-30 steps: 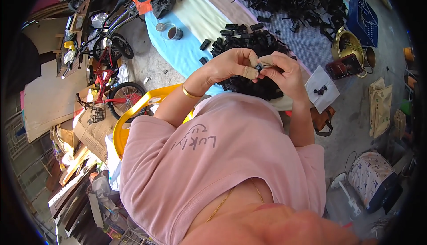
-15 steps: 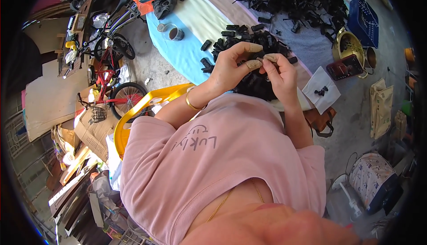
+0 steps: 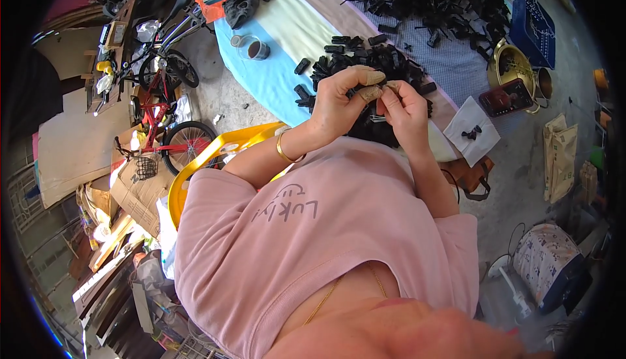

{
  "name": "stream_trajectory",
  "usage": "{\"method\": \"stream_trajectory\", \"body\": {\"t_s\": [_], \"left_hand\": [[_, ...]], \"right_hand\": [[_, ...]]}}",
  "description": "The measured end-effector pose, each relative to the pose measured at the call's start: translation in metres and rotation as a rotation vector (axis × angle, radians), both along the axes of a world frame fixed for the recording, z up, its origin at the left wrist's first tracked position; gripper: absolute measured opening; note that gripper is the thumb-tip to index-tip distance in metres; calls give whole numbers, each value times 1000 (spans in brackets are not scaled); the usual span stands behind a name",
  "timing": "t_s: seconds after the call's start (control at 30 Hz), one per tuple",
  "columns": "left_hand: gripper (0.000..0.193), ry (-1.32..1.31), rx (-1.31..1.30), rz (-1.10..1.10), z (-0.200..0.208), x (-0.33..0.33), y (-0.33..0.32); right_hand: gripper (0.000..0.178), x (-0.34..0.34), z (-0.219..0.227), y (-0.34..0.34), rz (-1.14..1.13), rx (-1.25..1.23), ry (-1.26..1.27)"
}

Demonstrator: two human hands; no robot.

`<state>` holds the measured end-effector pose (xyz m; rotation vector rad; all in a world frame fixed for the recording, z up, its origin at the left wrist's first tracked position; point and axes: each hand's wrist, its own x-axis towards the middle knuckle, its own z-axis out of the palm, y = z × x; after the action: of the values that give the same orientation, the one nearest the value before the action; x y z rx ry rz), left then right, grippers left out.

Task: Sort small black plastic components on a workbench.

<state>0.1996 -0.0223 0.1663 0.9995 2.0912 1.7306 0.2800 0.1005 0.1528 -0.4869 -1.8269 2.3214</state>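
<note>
Two hands: the left hand [image 3: 339,104] and right hand [image 3: 407,111] are held close together, above the body-side edge of the near pile.
Fingers: tan wraps are worn on several fingers [image 3: 372,93]; the tips of both hands are brought together, but whether a small piece is clamped there cannot be told.
Near pile: black pieces [image 3: 401,65] are heaped under and beyond the hands, partly hidden by them.
Far pile: a wider black heap [image 3: 424,13] is spread toward the top, with patterned cloth seen between the two.
Left room: a broad stretch of striped cloth [image 3: 270,85] is left between the near pile and the cup [image 3: 257,49]; the cloth's curved edge is met by grey floor [image 3: 212,75].
Right room: only a narrow strip is left between the right hand and the white paper [image 3: 460,144], on which small black parts [image 3: 471,133] are laid.
Right edge: the phone [image 3: 506,98], brass pot [image 3: 502,62] and blue basket [image 3: 533,29] are lined up along it.
Body side: the forearms are bounded on the left by a yellow chair [image 3: 177,196].
</note>
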Motion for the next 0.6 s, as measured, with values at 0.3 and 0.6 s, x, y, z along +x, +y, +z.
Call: {"method": "stream_trajectory", "body": {"t_s": [0.3,0.6], "left_hand": [[32,-1271,424,-129,3,-17,2],[39,-981,16,-404,13,-2,1]], "right_hand": [[12,1,5,13,-65,429,289],[19,-6,9,19,-148,664,500]]}}
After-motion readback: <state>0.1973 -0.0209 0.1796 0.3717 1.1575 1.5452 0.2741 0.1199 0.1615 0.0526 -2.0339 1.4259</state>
